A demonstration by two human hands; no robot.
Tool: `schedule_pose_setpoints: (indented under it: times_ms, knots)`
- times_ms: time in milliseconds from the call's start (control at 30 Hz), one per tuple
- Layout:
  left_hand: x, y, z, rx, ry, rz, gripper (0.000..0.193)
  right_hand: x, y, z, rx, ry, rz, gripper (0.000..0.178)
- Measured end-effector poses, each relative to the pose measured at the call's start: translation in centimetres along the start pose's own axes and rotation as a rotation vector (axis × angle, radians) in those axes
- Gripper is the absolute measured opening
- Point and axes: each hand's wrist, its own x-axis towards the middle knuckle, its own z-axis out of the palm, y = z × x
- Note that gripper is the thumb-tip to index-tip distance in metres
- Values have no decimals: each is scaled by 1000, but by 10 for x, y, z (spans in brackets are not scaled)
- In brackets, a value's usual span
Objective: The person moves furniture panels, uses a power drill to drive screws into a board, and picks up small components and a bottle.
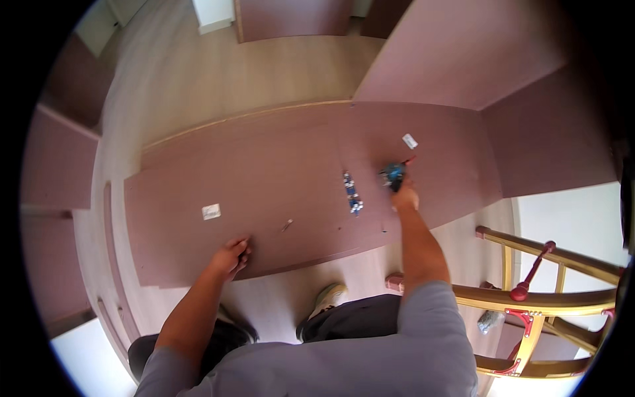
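My right hand (405,197) is wrapped round the grip of a teal and black cordless drill (393,175), held over the right half of a brown panel (278,165). A red part sticks out beside the drill. Over the panel's near left edge, my left hand (233,257) is closed with its fingers curled in; whatever they hold, if anything, is hidden. Between the hands lies a blue and white strip of small parts (352,193). A tiny metal piece (287,225) rests closer to my left hand. White labels (211,212) lie on the panel.
Upright brown panels (476,59) rise at the panel's right end. A yellow ladder (542,301) with red fittings lies to my lower right, a clear plastic bag (489,321) beside it. More brown boards (59,155) stand on the left, and others at the back.
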Motion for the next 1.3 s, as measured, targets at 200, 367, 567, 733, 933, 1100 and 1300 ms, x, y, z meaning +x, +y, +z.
schedule_pose_setpoints:
  times_ms: [200, 367, 567, 733, 933, 1100, 1300]
  knots:
    - [24, -1, 17, -184, -42, 57, 15, -66, -18, -93, 1271, -415, -198, 43]
    - [32, 13, 67, -196, -232, 64, 15, -169, -65, -143, 1249, -813, -293, 51]
    - [25, 22, 73, -159, -333, 84, 18, -201, -94, -139, 1169, -964, -273, 50]
    - [17, 24, 74, -164, -381, 99, 20, -204, -102, -139, 1187, -1000, -247, 51]
    - [17, 17, 90, -166, -409, 0, 29, -201, -105, -137, 1123, -1058, -229, 48]
    - [39, 9, 107, 446, -96, 193, 39, -193, -83, -128, 870, -866, -259, 40]
    - [53, 24, 100, 1140, 125, 436, 38, -193, -33, -116, 618, -685, -182, 32]
